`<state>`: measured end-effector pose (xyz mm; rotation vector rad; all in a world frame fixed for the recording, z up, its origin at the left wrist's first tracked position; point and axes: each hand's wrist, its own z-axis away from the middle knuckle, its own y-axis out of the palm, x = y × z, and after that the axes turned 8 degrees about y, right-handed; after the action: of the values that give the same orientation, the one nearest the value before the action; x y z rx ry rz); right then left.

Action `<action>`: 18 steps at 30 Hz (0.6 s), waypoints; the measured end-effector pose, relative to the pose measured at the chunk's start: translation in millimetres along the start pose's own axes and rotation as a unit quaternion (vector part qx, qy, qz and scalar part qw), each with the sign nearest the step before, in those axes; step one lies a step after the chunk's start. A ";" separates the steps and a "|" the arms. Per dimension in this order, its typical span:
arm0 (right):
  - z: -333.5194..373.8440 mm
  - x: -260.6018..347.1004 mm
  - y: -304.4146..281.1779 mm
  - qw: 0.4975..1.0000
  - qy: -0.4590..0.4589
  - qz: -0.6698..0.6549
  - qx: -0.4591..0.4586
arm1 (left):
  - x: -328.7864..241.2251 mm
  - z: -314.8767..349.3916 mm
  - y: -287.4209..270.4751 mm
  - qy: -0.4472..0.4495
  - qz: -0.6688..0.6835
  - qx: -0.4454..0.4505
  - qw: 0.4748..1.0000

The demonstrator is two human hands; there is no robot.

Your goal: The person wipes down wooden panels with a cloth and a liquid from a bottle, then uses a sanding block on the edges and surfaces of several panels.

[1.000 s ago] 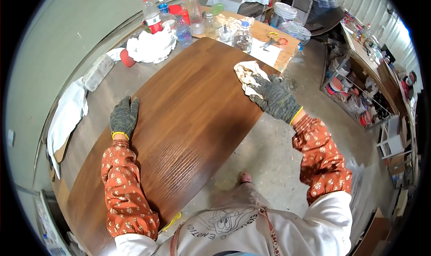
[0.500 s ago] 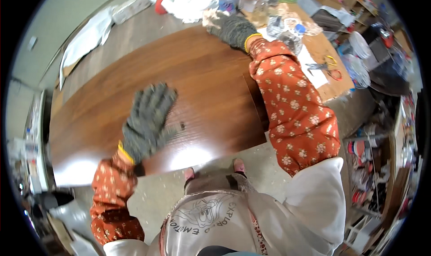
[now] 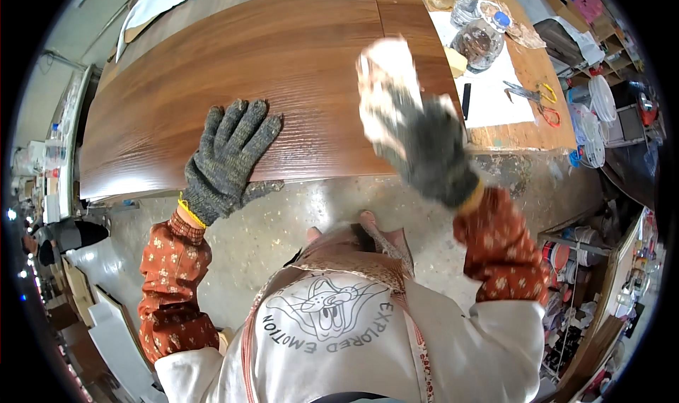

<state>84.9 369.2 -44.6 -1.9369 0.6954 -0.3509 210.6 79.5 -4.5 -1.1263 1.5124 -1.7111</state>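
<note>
A dark brown wood-grain panel [image 3: 304, 63] with a glossy face lies across the table. At its near edge rests my left hand [image 3: 230, 152] in a grey knitted glove with a yellow cuff, fingers stretched out flat on the wood and thumb over the edge. My right hand [image 3: 431, 155], gloved the same way and blurred by motion, is closed on a crumpled pale rag [image 3: 389, 71] with brownish patches. It is over the panel's right end; whether the rag touches the surface is hard to tell.
Right of the panel, a worktop holds a clear bottle with a blue cap [image 3: 481, 42], white paper [image 3: 502, 109], a black pen-like stick [image 3: 466, 100] and scissors with red and yellow handles [image 3: 541, 102]. Cluttered shelves [image 3: 601, 290] stand farther right. White cloth [image 3: 159, 3] lies at far left.
My right hand has come back from the far side to the panel's near right end, bringing the rag. My left hand now lies flatter at the near edge. The view has shifted.
</note>
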 end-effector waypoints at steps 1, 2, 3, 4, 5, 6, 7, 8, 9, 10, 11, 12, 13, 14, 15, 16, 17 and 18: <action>32.1 16.8 -1.8 1.000 0.023 0.005 0.010 | -0.2 0.8 -0.5 0.001 0.004 -0.013 1.000; 60.6 32.3 1.4 0.999 0.043 0.004 0.019 | -1.1 3.6 -0.5 0.004 0.001 -0.017 1.000; 84.3 44.6 1.0 0.995 0.077 -0.026 -0.054 | -1.6 4.0 0.7 0.002 0.003 -0.022 1.000; 92.7 59.2 -21.6 0.987 0.125 -0.094 -0.022 | -1.7 7.2 0.7 -0.008 0.003 -0.023 1.000; 105.0 65.8 -27.9 0.975 0.180 -0.128 0.019 | -2.5 8.0 1.2 -0.009 0.009 -0.029 1.000; 117.2 67.2 -28.7 0.957 0.234 -0.162 0.060 | -3.1 7.7 2.9 -0.007 0.008 -0.035 0.999; 135.8 63.0 -13.4 0.927 0.294 -0.230 -0.019 | -3.1 7.1 4.8 -0.003 0.009 -0.046 0.999; 133.8 67.5 -14.1 0.882 0.352 -0.297 -0.096 | -4.4 8.6 5.9 0.002 0.013 -0.053 0.999; 127.8 78.4 -27.5 0.750 0.462 -0.439 -0.176 | -4.7 8.4 4.1 0.004 0.008 -0.052 0.999; 125.8 65.3 -26.1 0.897 0.336 -0.204 -0.199 | -5.4 7.5 4.5 0.007 0.010 -0.053 0.999; 102.2 64.9 -29.7 0.910 0.282 -0.197 -0.233 | -7.0 6.1 3.7 0.009 0.008 -0.060 0.998; 71.8 68.8 -31.1 0.919 0.223 -0.189 -0.264 | -6.3 6.4 3.6 0.007 0.006 -0.068 0.998; 55.5 77.0 -19.6 0.955 0.219 -0.079 -0.184 | -5.5 8.9 5.7 0.007 -0.001 -0.081 0.997; 47.3 81.2 -9.3 0.971 0.214 0.033 -0.098 | -4.3 8.4 7.7 0.012 -0.001 -0.083 0.996; 47.2 75.6 -6.4 0.970 0.185 0.049 -0.148 | -3.1 7.4 9.4 0.015 -0.002 -0.094 0.996; 57.3 73.2 -6.9 0.969 0.189 0.053 -0.148 | -2.9 7.1 11.0 0.017 -0.003 -0.105 0.994; 67.0 66.6 -7.9 0.964 0.220 -0.004 -0.152 | -2.6 7.8 11.7 0.014 -0.002 -0.109 0.994; 79.9 62.4 -6.5 0.954 0.251 -0.064 -0.155 | -2.4 10.5 13.2 0.012 -0.004 -0.113 0.994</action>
<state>178.0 391.1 -78.5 -2.2175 0.9999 -0.8794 219.5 74.1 -17.9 -1.2301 1.7522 -1.5935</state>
